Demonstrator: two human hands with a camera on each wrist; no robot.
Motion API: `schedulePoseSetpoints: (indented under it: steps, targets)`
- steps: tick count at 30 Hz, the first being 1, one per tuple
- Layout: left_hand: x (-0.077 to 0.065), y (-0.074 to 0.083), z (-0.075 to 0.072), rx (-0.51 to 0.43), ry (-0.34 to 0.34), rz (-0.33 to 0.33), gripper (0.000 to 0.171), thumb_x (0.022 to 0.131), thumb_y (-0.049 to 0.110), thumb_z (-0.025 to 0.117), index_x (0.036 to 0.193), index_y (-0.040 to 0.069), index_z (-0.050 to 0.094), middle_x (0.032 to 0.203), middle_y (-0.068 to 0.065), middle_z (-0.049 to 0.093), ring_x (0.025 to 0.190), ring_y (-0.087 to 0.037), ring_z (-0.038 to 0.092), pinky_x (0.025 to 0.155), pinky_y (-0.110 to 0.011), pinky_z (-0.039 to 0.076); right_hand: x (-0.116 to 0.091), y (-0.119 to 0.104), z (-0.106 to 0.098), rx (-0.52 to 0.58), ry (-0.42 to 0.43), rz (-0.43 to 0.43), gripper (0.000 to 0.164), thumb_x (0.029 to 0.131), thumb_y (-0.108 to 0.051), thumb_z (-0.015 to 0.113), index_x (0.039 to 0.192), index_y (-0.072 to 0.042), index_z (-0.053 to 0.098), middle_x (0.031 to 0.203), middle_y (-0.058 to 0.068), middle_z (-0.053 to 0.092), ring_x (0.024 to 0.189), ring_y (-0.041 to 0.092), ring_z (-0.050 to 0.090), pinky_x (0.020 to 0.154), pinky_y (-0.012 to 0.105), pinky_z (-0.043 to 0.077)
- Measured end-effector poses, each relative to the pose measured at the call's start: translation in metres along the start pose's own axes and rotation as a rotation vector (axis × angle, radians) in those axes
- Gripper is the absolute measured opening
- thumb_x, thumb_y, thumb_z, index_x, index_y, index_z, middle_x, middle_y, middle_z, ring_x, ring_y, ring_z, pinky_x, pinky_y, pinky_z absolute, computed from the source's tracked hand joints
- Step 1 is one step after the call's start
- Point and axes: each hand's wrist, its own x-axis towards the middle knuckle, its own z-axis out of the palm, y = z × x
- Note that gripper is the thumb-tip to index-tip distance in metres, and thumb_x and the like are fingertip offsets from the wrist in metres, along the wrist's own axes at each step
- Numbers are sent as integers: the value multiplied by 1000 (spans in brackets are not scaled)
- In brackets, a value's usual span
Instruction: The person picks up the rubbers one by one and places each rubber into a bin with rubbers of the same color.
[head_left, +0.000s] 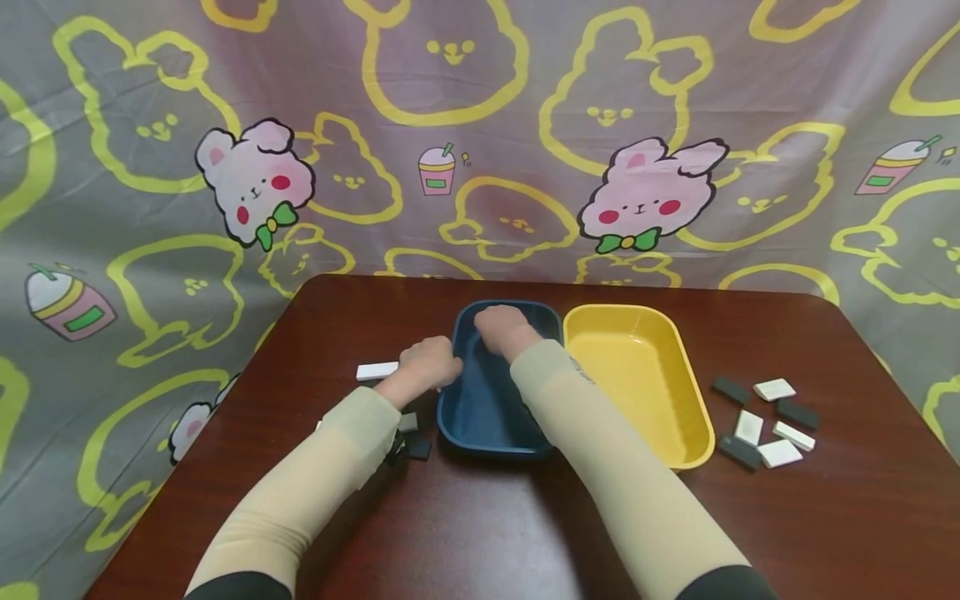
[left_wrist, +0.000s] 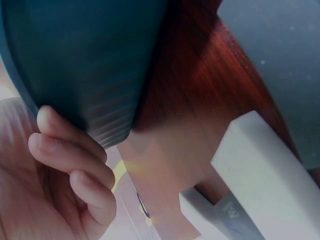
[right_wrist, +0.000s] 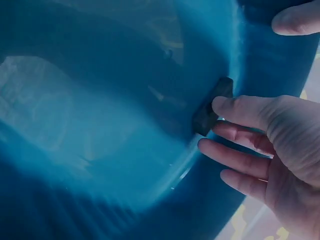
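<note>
My left hand (head_left: 431, 362) grips the left wall of a dark blue plastic tray (head_left: 487, 412), with curled fingers (left_wrist: 75, 145) against its outside in the left wrist view. Reaching into the far left part of that tray is my right hand (head_left: 504, 327). Its thumb and forefinger pinch a small black block (right_wrist: 214, 107) low by the tray's wall, as the right wrist view shows. In the head view this block is hidden behind the hand. A fingertip of my left hand (right_wrist: 296, 20) shows over the tray wall there.
A yellow tray (head_left: 637, 383) stands against the blue one's right side. Several black and white blocks (head_left: 780, 454) lie farther right. Left of the blue tray are a white block (head_left: 377, 372) and dark blocks (head_left: 417, 448), partly behind my left arm. A patterned curtain (head_left: 517, 142) hangs behind the table.
</note>
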Motion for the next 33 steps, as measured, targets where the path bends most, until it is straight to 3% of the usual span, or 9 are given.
schedulePoseSetpoints:
  steps: [8, 15, 23, 29, 33]
  targets:
    - [-1, 0, 0, -9, 15, -3, 31, 95, 25, 52, 71, 8, 62, 62, -7, 61, 58, -21, 63, 54, -33, 42, -13, 17, -23, 28, 52, -40, 11, 91, -12, 64, 101, -8, 67, 87, 6, 64, 79, 21, 58, 77, 36, 51]
    - [-1, 0, 1, 4, 12, 2, 32, 95, 24, 51, 70, 8, 62, 61, -7, 61, 58, -21, 62, 53, -33, 42, -39, 65, -47, 98, 279, -137, 11, 91, -19, 67, 93, -9, 64, 78, 4, 60, 75, 23, 58, 74, 37, 50]
    - [-3, 1, -1, 6, 20, 11, 32, 94, 23, 51, 69, 8, 62, 59, -7, 61, 58, -22, 63, 53, -33, 41, -94, 123, -65, -27, 385, -164, 14, 89, -13, 66, 81, -8, 56, 70, 6, 51, 65, 25, 54, 63, 38, 50]
    - [-4, 0, -1, 12, 35, 18, 30, 92, 22, 51, 69, 8, 62, 60, -7, 61, 54, -20, 60, 53, -34, 41, -137, 148, -60, -122, 455, -200, 10, 87, -12, 68, 86, -5, 61, 74, 7, 54, 65, 27, 56, 60, 42, 49]
    - [-3, 2, 0, 13, 33, 13, 30, 93, 23, 52, 69, 8, 62, 60, -7, 61, 55, -20, 60, 53, -33, 42, -166, 158, -53, -195, 433, -175, 15, 84, -16, 71, 86, -5, 61, 77, 7, 55, 68, 27, 56, 64, 43, 48]
